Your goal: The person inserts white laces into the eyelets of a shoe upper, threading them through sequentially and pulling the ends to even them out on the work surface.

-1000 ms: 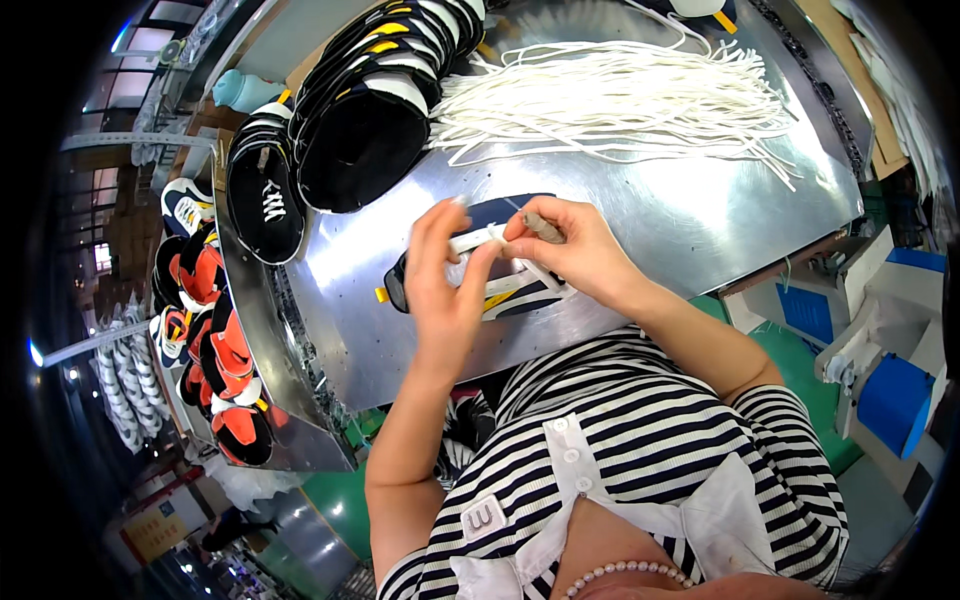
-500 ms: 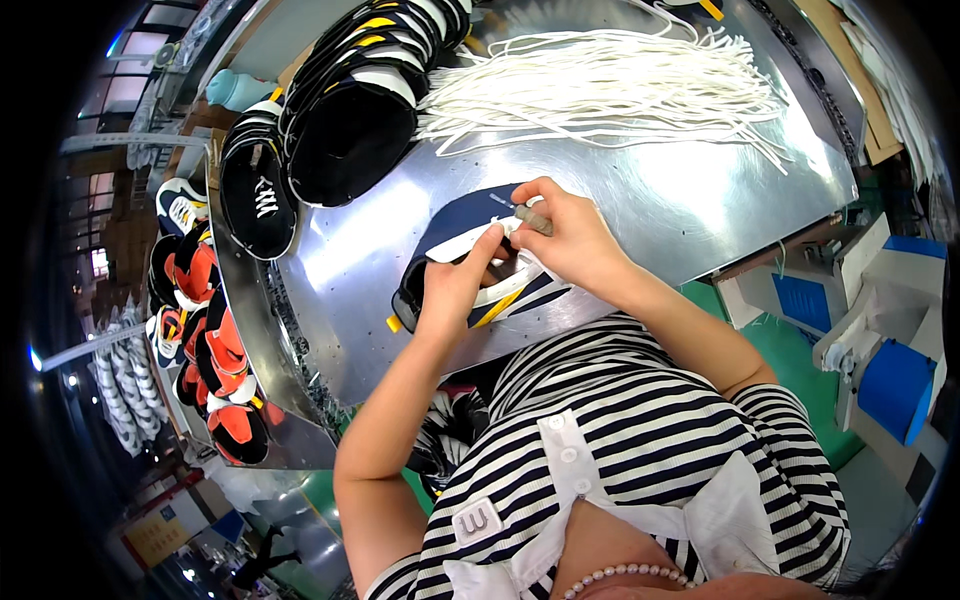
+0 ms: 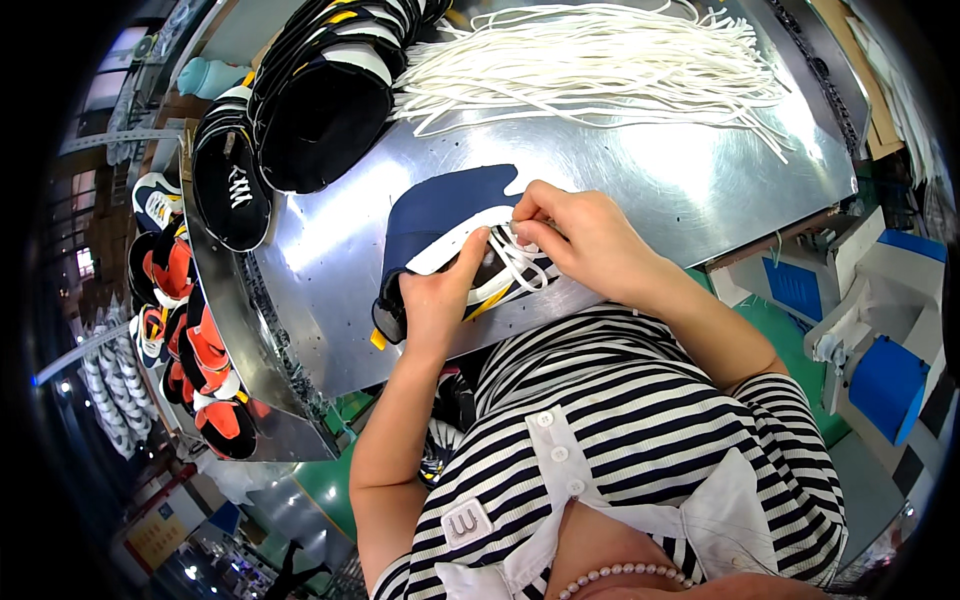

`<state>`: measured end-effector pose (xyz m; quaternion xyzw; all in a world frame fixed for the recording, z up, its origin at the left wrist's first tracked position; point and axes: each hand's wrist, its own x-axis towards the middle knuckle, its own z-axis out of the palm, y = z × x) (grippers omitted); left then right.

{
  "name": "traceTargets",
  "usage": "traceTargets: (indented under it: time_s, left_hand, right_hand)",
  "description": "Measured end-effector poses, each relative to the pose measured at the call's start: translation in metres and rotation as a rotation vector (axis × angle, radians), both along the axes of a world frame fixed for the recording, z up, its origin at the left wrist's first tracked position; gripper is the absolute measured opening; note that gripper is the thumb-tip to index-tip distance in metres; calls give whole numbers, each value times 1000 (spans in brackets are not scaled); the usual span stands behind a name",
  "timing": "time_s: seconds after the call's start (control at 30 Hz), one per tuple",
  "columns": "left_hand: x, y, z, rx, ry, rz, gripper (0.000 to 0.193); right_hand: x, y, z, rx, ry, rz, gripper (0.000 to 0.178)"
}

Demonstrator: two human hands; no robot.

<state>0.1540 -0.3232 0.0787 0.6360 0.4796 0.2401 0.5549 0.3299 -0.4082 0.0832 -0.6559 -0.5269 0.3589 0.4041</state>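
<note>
A navy shoe upper [image 3: 440, 205] with a white eyelet strip lies on the metal table in front of me. A yellow tab shows at its lower left end. My left hand [image 3: 440, 292] grips the upper at its opening, thumb along the white strip. With thumb and index finger pressed together, my right hand [image 3: 580, 240] pinches at the strip's upper end. What sits between those fingertips is too small to make out. Loops of white shoelace [image 3: 518, 265] hang across the opening, just below the right hand. The fingers of my left hand are partly hidden inside the upper.
White laces [image 3: 590, 65] lie in a wide bundle at the back of the table [image 3: 690, 185]. Nested dark uppers [image 3: 325, 115] stand at the back left, beside a laced black one [image 3: 232, 180]. Orange and black uppers [image 3: 215, 345] are piled beyond the left edge.
The greyish, short cylindrical thing in my right fingers no longer shows. Lace loops now lie in plain sight over the opening. The upper's navy front part is more exposed.
</note>
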Motion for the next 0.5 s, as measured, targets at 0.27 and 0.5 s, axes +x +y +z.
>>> traceTargets:
  time_s: [0.27, 0.5]
  left_hand:
    - [-2, -5, -2, 186, 11, -179, 13]
    - [-21, 20, 8, -377, -63, -182, 19]
  right_hand:
    - [-9, 34, 1, -42, -362, 205, 26]
    - [14, 29, 28, -90, -459, 183, 17]
